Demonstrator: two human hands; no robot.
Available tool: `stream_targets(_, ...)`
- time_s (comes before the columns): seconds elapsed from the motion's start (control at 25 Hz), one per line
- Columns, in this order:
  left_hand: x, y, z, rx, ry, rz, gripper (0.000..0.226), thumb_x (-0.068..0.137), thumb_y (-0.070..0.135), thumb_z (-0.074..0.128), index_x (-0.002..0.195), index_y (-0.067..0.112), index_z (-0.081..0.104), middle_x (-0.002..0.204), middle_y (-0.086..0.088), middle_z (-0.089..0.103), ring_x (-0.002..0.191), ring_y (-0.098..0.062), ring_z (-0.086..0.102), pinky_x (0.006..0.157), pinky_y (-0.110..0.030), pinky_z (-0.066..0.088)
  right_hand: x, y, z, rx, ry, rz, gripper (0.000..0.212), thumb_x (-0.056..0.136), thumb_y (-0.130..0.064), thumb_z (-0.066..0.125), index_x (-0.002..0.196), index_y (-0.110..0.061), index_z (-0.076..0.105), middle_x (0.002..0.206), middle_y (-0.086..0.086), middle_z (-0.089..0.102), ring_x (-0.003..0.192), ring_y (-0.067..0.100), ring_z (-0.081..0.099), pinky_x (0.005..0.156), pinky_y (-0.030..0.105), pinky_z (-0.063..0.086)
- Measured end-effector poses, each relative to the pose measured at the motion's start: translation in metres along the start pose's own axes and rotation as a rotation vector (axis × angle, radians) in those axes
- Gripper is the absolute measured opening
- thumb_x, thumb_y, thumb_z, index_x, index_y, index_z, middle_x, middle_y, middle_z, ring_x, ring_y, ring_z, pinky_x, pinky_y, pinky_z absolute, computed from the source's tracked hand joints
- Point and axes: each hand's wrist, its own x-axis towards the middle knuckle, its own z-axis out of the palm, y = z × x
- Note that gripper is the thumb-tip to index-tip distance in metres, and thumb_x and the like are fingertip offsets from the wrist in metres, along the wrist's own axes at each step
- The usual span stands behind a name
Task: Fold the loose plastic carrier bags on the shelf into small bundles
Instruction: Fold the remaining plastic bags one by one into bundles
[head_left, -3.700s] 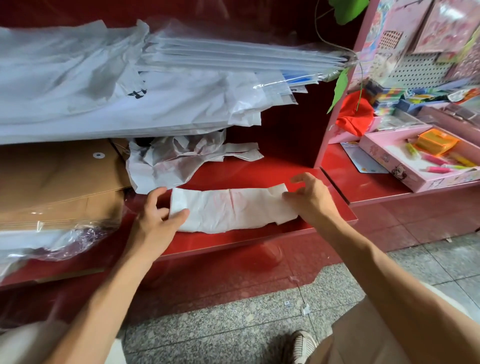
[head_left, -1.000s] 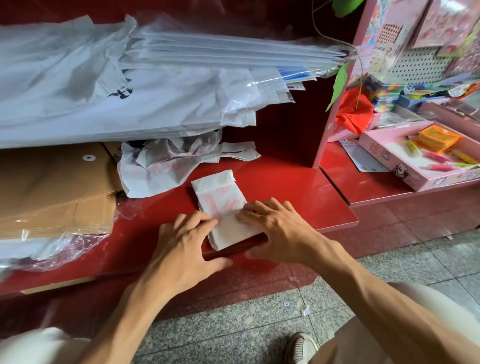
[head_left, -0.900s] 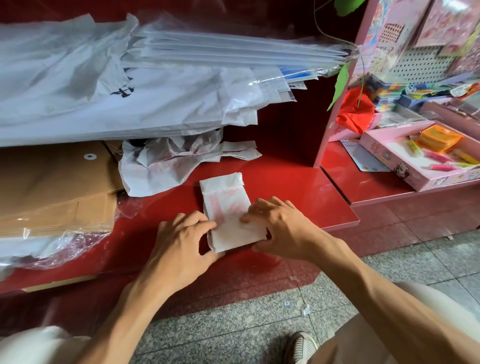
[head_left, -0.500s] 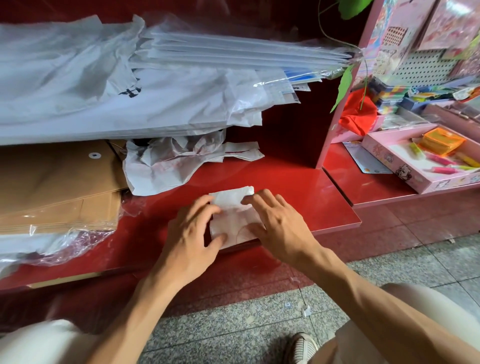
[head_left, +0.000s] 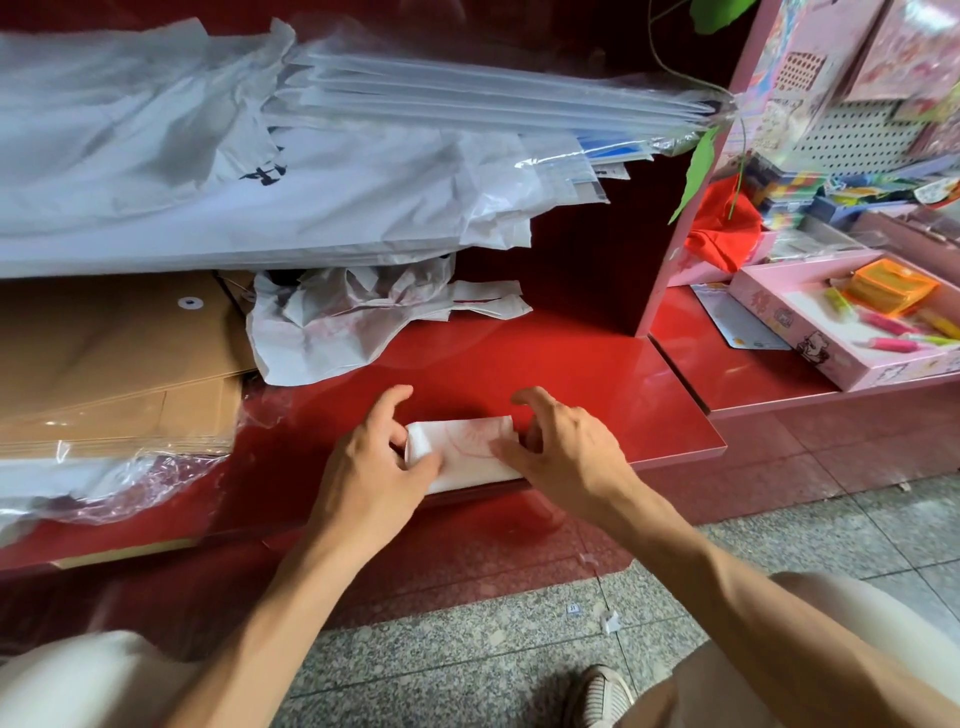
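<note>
Glossy red shelving (head_left: 597, 374) stands on a speckled grey stone floor (head_left: 467, 665), beside a pink display unit (head_left: 691, 218)

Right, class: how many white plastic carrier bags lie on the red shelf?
2 distinct: a folded white plastic bundle between both hands at the front edge, and a crumpled white heap behind it, which may hold several.

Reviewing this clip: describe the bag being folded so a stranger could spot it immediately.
On the red shelf, at its front edge, a small white folded bag sits between the left hand and right hand. Unlike the crumpled bags behind, it is a compact, flat bundle with faint red print.
</note>
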Motion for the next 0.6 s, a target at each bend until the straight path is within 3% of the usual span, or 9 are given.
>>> stream_targets(0.04,0.000,-0.001,0.001,0.172,0.002,0.009,0.052,0.077,0.046,0.070,0.126,0.033,0.056,0.098,0.013,0.062,0.092,-0.016,0.061,0.087,-0.039,0.048,0.000,-0.002,0.004,-0.119,0.009,0.017,0.036,0.091,-0.052,0.054,0.110,-0.021,0.053,0.085,-0.005,0.061,0.075,0.018,0.059,0.059,0.031,0.039)
stream_targets(0.12,0.002,0.000,0.000,0.350,-0.021,0.010,0.041,0.076,0.058,0.065,0.110,0.035,0.063,0.106,0.016,0.052,0.103,-0.018,0.052,0.092,-0.041,0.041,0.001,-0.007,0.007,-0.152,-0.019,0.033,0.031,0.091,-0.051,0.053,0.093,-0.020,0.049,0.093,-0.004,0.051,0.086,0.022,0.055,0.062,0.033,0.038)
stream_targets(0.2,0.001,0.001,-0.008,0.290,-0.079,0.013,0.023,0.082,0.050,0.068,0.095,0.031,0.063,0.101,0.017,0.052,0.100,-0.016,0.051,0.089,-0.038,0.042,0.007,-0.012,0.005,-0.005,-0.089,0.060,0.028,0.088,-0.042,0.060,0.081,-0.017,0.048,0.088,-0.003,0.048,0.082,0.020,0.051,0.061,0.034,0.038)
stream_targets(0.28,-0.002,0.004,-0.021,0.090,-0.097,-0.032,0.012,0.085,0.035,0.069,0.086,0.026,0.061,0.086,0.010,0.059,0.085,-0.012,0.057,0.074,-0.028,0.046,0.010,-0.020,-0.001,0.249,-0.123,0.068,0.023,0.085,-0.029,0.068,0.076,-0.015,0.052,0.075,-0.005,0.053,0.067,0.013,0.049,0.057,0.032,0.038)
stream_targets(0.36,-0.007,0.007,-0.049,-0.140,-0.023,-0.102,0.012,0.083,0.023,0.072,0.088,0.027,0.062,0.078,0.007,0.063,0.068,-0.005,0.057,0.059,-0.018,0.043,0.011,-0.045,-0.007,0.575,-0.126,0.002,0.018,0.083,-0.011,0.072,0.077,-0.010,0.056,0.065,-0.005,0.057,0.054,0.005,0.045,0.049,0.021,0.034)
stream_targets(0.44,-0.021,0.002,-0.090,-0.284,0.119,-0.061,0.028,0.080,0.020,0.073,0.102,0.033,0.063,0.085,0.007,0.068,0.073,-0.007,0.062,0.066,-0.021,0.049,0.010,-0.087,-0.011,0.873,-0.180,-0.080,0.019,0.082,0.007,0.070,0.086,-0.006,0.057,0.064,-0.007,0.063,0.045,-0.002,0.047,0.045,0.012,0.035)
stream_targets(0.52,-0.048,-0.015,-0.134,-0.263,0.275,-0.009,0.034,0.079,0.018,0.071,0.107,0.037,0.065,0.089,0.013,0.071,0.078,-0.007,0.065,0.071,-0.023,0.051,0.008,-0.137,-0.008,1.002,-0.288,-0.160,0.025,0.082,0.013,0.067,0.098,-0.005,0.060,0.060,-0.009,0.063,0.039,0.000,0.046,0.040,0.012,0.034)
stream_targets(0.6,-0.089,-0.041,-0.169,-0.206,0.421,-0.039,0.028,0.080,0.016,0.070,0.097,0.038,0.067,0.083,0.019,0.070,0.074,0.001,0.064,0.067,-0.017,0.047,0.006,-0.189,0.009,0.971,-0.450,-0.282,0.019,0.083,0.005,0.070,0.099,-0.003,0.064,0.057,-0.008,0.059,0.040,0.005,0.042,0.037,0.017,0.032)
